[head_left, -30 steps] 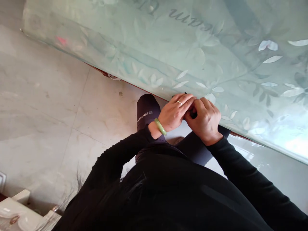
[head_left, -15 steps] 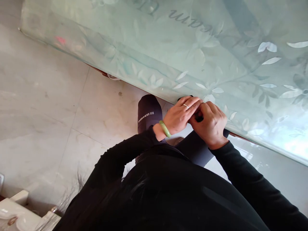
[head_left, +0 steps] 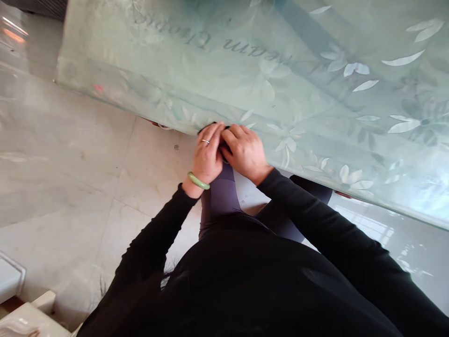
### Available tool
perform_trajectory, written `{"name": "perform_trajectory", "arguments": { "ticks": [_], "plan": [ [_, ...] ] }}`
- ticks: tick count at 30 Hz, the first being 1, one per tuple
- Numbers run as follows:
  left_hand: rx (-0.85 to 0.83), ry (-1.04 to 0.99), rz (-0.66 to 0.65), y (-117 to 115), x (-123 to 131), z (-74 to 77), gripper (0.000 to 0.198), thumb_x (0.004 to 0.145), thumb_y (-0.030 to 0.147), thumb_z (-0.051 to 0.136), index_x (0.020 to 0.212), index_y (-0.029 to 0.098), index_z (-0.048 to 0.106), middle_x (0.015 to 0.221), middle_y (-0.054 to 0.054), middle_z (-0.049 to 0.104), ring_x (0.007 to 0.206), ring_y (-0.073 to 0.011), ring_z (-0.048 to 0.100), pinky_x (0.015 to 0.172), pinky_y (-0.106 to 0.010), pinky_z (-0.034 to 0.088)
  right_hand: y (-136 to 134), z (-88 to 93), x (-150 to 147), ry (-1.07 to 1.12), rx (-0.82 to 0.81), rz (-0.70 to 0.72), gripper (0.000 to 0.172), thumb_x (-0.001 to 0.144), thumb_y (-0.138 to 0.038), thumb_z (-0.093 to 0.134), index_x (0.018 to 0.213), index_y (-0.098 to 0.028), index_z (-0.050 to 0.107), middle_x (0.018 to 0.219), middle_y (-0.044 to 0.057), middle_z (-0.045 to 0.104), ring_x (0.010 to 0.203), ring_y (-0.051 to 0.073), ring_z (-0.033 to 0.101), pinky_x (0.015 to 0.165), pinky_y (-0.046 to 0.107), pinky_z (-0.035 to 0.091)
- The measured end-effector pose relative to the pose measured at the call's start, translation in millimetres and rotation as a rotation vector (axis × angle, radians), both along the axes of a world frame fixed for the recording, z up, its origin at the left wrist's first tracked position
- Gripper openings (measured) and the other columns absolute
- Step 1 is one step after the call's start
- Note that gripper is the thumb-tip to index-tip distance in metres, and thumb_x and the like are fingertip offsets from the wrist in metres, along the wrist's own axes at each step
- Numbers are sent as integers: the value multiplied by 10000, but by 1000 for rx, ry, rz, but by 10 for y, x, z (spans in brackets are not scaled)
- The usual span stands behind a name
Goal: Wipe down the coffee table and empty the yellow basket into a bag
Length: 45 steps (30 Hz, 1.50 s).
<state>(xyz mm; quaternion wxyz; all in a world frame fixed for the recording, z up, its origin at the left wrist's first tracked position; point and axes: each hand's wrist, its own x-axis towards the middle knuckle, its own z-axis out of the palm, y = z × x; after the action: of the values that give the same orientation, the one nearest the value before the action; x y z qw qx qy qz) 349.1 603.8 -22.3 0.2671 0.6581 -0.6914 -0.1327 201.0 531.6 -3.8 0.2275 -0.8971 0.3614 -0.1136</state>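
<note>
My left hand (head_left: 207, 157), with a ring and a green bangle, is closed over a small black object (head_left: 225, 146) at the near edge of the glass-topped table (head_left: 210, 75). Pressed close beside it, my right hand (head_left: 247, 153) has its fingers curled round the right side of the same object. Only dark bits show between and beyond my fingers, so its kind cannot be made out. Both hands are at the table's edge, above my leg (head_left: 224, 189).
White leaf and flower patterns and dark lettering (head_left: 257, 52) mark the tabletop. Pale tiled floor (head_left: 80, 164) lies to the left. Cream furniture (head_left: 31, 323) stands at the lower left, and a dark ribbed thing (head_left: 38, 7) is at the top left.
Both hands have moved left along the table edge, with the black object between them. The view has shifted a little, showing more of the table's left side and the lettering.
</note>
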Motion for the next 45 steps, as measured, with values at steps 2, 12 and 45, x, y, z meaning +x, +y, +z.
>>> {"name": "perform_trajectory", "arguments": {
  "ticks": [2,12,45],
  "plan": [
    [-14,27,-133,-18,-349,5,564,1027,145,408,1589,150,460,1584,-162,573,1535,-280,473,1299,-519,392,43,24,-491,1,-6,-20,153,1009,-276,550,1092,-216,663,1050,101,665,972,262,569,828,382,441],
    [54,-11,-419,-281,-208,112,440,941,92,630,1356,235,667,1521,-122,640,1491,-327,521,1206,-631,480,267,88,-1970,20,9,-262,113,930,-337,690,1032,-290,696,1180,103,683,1102,330,620,883,505,486],
    [-16,-43,-679,-516,179,-27,391,964,226,734,1354,195,719,1453,-109,710,1365,-249,663,1114,-451,591,193,-23,-1380,37,-60,-193,226,902,-264,693,1127,-275,675,1197,106,667,1077,301,612,894,471,489]
  ]
}}
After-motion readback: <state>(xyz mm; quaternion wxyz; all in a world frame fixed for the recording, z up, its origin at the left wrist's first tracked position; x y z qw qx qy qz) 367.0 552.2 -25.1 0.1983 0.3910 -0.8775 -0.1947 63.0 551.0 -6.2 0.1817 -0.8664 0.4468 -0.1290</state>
